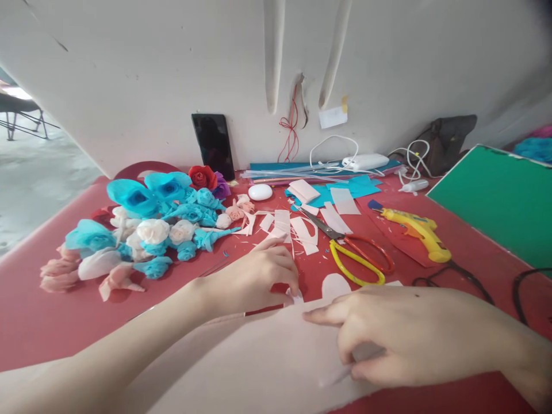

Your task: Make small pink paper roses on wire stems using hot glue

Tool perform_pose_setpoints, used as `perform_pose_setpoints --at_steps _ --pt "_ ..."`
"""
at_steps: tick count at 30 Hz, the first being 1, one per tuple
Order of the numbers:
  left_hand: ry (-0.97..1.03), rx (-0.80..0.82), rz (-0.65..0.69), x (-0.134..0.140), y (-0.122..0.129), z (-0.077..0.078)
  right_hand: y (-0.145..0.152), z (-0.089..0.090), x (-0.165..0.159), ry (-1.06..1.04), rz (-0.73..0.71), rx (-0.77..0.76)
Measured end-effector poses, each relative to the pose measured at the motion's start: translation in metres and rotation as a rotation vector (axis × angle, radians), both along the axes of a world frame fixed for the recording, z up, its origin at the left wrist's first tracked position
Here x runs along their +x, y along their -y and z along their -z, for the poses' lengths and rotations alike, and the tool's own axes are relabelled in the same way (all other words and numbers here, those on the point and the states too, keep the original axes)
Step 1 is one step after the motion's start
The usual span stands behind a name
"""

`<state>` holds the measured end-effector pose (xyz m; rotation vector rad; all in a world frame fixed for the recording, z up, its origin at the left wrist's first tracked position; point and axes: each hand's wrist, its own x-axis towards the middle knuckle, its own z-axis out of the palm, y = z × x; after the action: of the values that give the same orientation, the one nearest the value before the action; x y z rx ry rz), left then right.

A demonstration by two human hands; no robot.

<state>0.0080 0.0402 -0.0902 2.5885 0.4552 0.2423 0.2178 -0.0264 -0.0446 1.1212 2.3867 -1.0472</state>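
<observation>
A large pale pink paper sheet (241, 362) stretches across the near edge of the table, under both my forearms. My left hand (259, 273) is at its far edge, fingers curled, pinching a small pale paper piece (296, 297). My right hand (388, 336) rests on the sheet's right part, index finger stretched along it and the other fingers bent onto the paper; their tips are partly hidden. Between the hands lies a rounded pale paper petal (335, 285). Just beyond are scissors (351, 250) with one yellow and one red handle, lying partly open among pink paper scraps (282, 221).
Blue, white and pink paper flowers (159, 230) are heaped at left. A yellow glue gun (416, 233) with a black cord lies right, near a green board (495, 201). A phone (213, 145) leans on the wall, near a white oval case (260, 192) and a power strip (365, 161).
</observation>
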Motion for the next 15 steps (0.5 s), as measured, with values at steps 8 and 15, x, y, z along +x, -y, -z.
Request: perform_pose_setpoints --at_steps 8,15 --pt "-0.003 -0.023 0.004 0.0016 0.0025 0.0022 0.0015 0.0006 0.0011 -0.009 -0.005 0.011" --pt "0.001 -0.092 -0.019 0.0018 0.0045 0.0007 0.0021 0.002 0.0018 -0.033 -0.011 0.018"
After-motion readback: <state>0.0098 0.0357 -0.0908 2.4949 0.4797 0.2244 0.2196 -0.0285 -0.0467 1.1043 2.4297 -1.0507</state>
